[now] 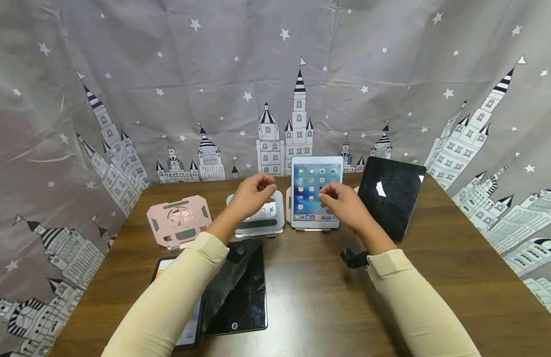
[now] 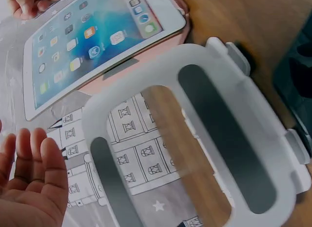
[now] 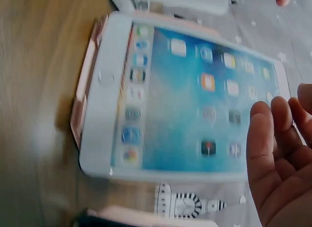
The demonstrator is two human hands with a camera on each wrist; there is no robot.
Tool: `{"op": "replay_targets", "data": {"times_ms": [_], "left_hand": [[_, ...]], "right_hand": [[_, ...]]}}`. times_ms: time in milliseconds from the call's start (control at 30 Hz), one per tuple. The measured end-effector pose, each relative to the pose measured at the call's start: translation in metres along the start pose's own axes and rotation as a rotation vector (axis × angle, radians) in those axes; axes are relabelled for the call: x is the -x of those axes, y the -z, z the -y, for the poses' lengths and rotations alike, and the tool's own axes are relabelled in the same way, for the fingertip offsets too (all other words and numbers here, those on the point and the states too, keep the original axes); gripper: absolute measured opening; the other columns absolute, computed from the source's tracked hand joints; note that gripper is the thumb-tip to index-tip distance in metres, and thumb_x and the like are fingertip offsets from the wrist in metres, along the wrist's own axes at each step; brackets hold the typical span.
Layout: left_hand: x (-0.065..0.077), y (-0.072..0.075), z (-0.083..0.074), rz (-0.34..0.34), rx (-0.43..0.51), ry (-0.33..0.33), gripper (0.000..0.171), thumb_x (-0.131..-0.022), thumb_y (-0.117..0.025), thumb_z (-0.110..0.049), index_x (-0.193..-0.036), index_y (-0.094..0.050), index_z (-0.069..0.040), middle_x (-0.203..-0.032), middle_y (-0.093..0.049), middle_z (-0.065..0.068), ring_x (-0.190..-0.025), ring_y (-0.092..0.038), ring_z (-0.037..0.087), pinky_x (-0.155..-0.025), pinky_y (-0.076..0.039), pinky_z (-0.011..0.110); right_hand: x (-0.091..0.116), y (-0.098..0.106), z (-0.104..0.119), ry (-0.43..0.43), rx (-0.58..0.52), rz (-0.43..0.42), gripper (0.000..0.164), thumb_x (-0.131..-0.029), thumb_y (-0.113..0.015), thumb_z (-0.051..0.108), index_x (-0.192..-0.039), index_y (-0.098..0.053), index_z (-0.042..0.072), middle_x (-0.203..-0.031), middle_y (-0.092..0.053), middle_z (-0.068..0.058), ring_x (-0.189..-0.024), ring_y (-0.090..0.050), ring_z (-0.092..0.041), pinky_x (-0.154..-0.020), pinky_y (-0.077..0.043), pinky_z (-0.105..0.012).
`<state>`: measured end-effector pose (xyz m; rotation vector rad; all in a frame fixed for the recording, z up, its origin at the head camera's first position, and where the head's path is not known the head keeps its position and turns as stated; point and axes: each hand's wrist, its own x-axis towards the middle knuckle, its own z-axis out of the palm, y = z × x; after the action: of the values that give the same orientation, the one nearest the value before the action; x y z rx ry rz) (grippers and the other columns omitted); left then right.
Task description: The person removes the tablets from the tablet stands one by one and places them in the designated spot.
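Note:
A white tablet (image 1: 316,192) with its screen lit stands upright on a pink stand, whose edge (image 3: 87,75) shows in the right wrist view. My right hand (image 1: 344,204) hovers in front of the tablet's right side, fingers loosely bent and holding nothing. To its left, my left hand (image 1: 254,194) hangs in the air by a white tablet stand (image 2: 214,124). Its fingers (image 2: 36,156) are relaxed and apart from the stand. The white stand has grey pads and bears no tablet.
A pink stand (image 1: 179,220) stands at the left. A dark tablet (image 1: 389,196) leans upright at the right. Flat on the wooden table (image 1: 311,297) lie a black tablet (image 1: 240,292) and a lit tablet (image 1: 191,322), partly behind my left sleeve. A grey castle-print curtain (image 1: 240,74) hangs behind.

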<state>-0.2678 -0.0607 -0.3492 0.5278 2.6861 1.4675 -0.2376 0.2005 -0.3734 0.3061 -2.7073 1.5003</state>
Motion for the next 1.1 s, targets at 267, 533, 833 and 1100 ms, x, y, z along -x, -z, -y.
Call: {"op": "replay_targets", "data": {"times_ms": [267,533,833,1100], "left_hand": [[-0.028,-0.011,-0.012,-0.041,0.001,-0.009,0.026,-0.101,-0.057,-0.024,-0.118,-0.064,-0.006,-0.112,-0.064,0.006,-0.106,-0.058,0.022,-0.09,-0.049,0.037],[-0.047,-0.019,-0.013,-0.048,-0.099,-0.056,0.025,-0.1,-0.057,-0.022,-0.115,-0.066,-0.004,-0.107,-0.065,0.007,-0.099,-0.058,0.021,-0.088,-0.048,0.036],[-0.059,-0.029,-0.01,-0.084,-0.038,-0.002,0.024,-0.099,-0.058,-0.02,-0.113,-0.067,-0.002,-0.108,-0.066,0.009,-0.102,-0.059,0.022,-0.089,-0.049,0.035],[-0.064,-0.042,-0.011,-0.088,-0.034,0.017,0.026,-0.099,-0.058,-0.019,-0.117,-0.064,-0.001,-0.105,-0.064,0.009,-0.099,-0.058,0.022,-0.085,-0.049,0.034]], "right_hand": [[-0.013,0.035,-0.008,-0.007,0.057,-0.143,0.021,-0.103,-0.054,0.019,-0.11,-0.059,0.0,-0.102,-0.063,-0.018,-0.092,-0.061,-0.034,-0.069,-0.052,-0.031],[-0.023,0.054,-0.019,-0.045,0.058,-0.23,0.023,-0.103,-0.052,0.017,-0.114,-0.059,-0.002,-0.102,-0.058,-0.014,-0.084,-0.055,-0.026,-0.065,-0.048,-0.025],[-0.033,0.057,-0.024,-0.063,0.043,-0.212,0.028,-0.102,-0.052,0.018,-0.119,-0.055,-0.004,-0.106,-0.057,-0.016,-0.087,-0.055,-0.024,-0.073,-0.054,-0.038],[-0.04,0.05,-0.03,-0.063,0.052,-0.201,0.029,-0.103,-0.052,0.017,-0.122,-0.054,-0.005,-0.104,-0.055,-0.016,-0.088,-0.056,-0.025,-0.066,-0.048,-0.024]]}}
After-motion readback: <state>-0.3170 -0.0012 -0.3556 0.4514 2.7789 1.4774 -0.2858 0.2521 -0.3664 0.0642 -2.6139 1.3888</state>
